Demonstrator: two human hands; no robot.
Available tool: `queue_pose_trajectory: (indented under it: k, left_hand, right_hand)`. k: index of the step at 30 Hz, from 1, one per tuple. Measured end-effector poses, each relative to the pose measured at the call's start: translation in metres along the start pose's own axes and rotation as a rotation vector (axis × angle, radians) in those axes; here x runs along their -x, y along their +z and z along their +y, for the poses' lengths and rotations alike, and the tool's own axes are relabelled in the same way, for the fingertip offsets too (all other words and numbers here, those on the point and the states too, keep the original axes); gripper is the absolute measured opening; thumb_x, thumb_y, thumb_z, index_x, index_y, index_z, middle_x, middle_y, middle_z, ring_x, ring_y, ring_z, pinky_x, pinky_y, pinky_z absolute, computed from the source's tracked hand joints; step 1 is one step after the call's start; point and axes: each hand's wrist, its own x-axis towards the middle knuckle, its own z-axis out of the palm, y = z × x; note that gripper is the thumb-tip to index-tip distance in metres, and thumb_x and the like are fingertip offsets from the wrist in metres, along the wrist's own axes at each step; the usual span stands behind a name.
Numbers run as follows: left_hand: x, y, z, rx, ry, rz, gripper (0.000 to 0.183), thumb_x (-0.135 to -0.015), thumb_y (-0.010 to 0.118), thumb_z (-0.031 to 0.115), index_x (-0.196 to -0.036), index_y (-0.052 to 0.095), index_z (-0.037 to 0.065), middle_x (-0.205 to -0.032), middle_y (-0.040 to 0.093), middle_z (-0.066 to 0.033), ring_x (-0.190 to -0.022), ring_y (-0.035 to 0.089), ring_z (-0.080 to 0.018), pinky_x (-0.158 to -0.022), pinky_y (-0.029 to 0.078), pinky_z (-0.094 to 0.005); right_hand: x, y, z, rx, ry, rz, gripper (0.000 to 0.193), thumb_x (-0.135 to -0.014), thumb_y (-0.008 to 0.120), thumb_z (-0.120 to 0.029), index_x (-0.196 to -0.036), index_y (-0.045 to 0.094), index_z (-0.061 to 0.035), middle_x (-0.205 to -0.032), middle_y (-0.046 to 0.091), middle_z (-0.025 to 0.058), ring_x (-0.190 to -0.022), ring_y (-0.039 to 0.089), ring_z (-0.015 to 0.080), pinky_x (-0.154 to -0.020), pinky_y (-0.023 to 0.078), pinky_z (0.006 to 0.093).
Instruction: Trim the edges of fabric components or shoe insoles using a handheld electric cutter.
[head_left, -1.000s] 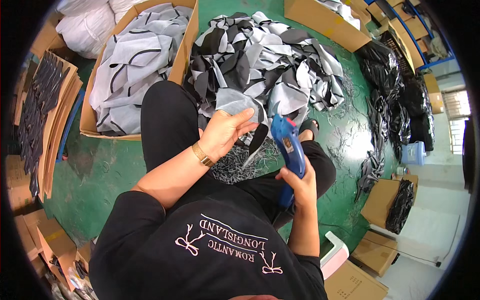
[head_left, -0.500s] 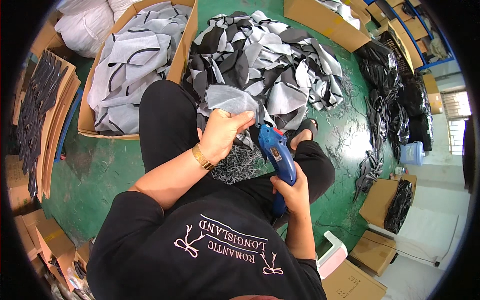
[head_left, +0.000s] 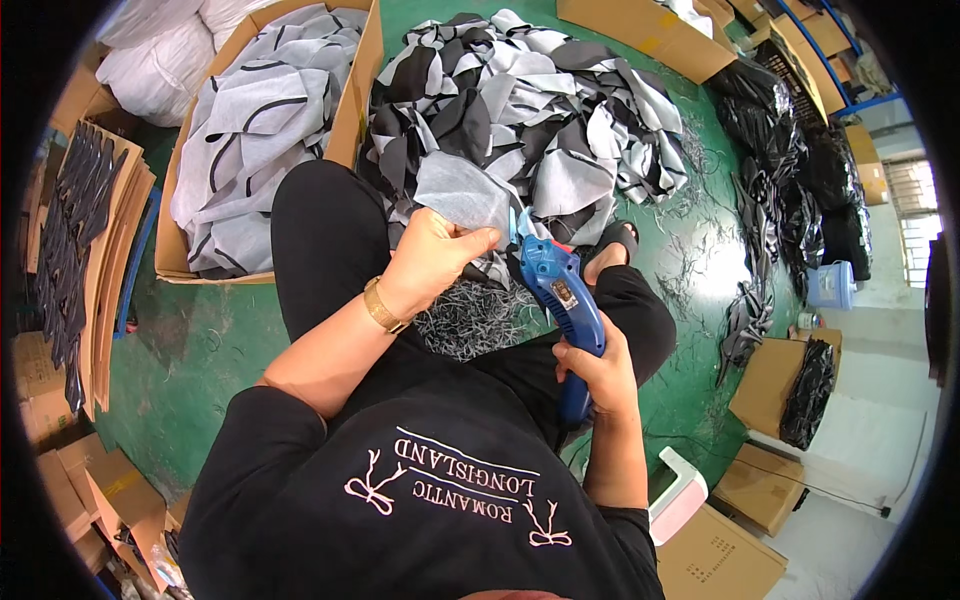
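grey cloth (head_left: pixel 460 188) juts beyond pinching left hand (head_left: pixel 432 258); right hand (head_left: pixel 607 368) grips blue cutter (head_left: pixel 568 300)

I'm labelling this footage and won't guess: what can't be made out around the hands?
All in the head view:
Left hand: fingers mostly hidden beneath the hand itself.
Right hand: fingers mostly hidden behind the blue tool.
The tool's tip: too small to tell whether it touches the grey cloth piece.
Upper-right cardboard box: cut off by the top edge.
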Motion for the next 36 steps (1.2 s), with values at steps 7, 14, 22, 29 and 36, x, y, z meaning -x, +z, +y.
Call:
queue_pose_trajectory:
  k: [7,14,22,29,36]
  left_hand:
    - [0.004,-0.001,0.025,-0.284,-0.291,-0.156,0.017,-0.083,0.064,0.001,-0.1,0.064,0.001,-0.092,0.067,-0.0052,-0.082,0.063,-0.0094,-0.074,0.053,-0.0261]
    - [0.014,0.01,0.004,0.145,-0.217,-0.248,0.021,-0.085,0.064,0.005,-0.106,0.063,0.0,-0.097,0.067,-0.0042,-0.085,0.063,-0.01,-0.076,0.052,-0.0246]
    - [0.014,0.022,0.005,0.351,-0.222,-0.111,0.028,-0.089,0.064,0.009,-0.115,0.058,0.004,-0.103,0.065,-0.0035,-0.089,0.063,-0.0107,-0.075,0.052,-0.0257]
    - [0.003,0.008,0.002,0.289,-0.147,0.012,0.017,-0.089,0.063,0.009,-0.105,0.06,0.005,-0.093,0.064,0.0007,-0.082,0.061,-0.0077,-0.07,0.05,-0.0236]
    - [-0.002,0.004,0.007,0.051,-0.03,0.063,0.018,-0.088,0.064,0.01,-0.104,0.06,0.004,-0.089,0.061,0.0027,-0.074,0.054,-0.0051,-0.065,0.044,-0.0225]
  right_hand:
    - [-0.011,0.002,-0.005,-0.102,-0.097,0.035,0.041,-0.07,0.068,-0.003,-0.107,0.054,0.0062,-0.074,0.056,0.0066,-0.055,0.056,0.015,-0.048,0.047,0.027]
    - [-0.043,0.015,-0.024,0.179,-0.375,0.178,0.041,-0.069,0.079,-0.014,-0.099,0.056,0.0003,-0.077,0.055,0.003,-0.063,0.055,0.01,-0.055,0.045,0.0225]
    - [-0.049,0.026,-0.007,0.202,-0.29,0.135,0.049,-0.07,0.079,-0.014,-0.11,0.055,0.003,-0.081,0.06,0.003,-0.068,0.057,0.0098,-0.061,0.047,0.0236]
    - [-0.018,-0.003,0.005,-0.12,-0.163,0.053,0.04,-0.073,0.071,-0.008,-0.107,0.054,0.0041,-0.075,0.057,0.0058,-0.06,0.057,0.0139,-0.057,0.048,0.026]
    - [0.007,-0.011,0.009,0.098,-0.017,-0.018,0.045,-0.071,0.072,-0.005,-0.111,0.054,0.0029,-0.076,0.057,0.0042,-0.058,0.055,0.0113,-0.053,0.046,0.0259]
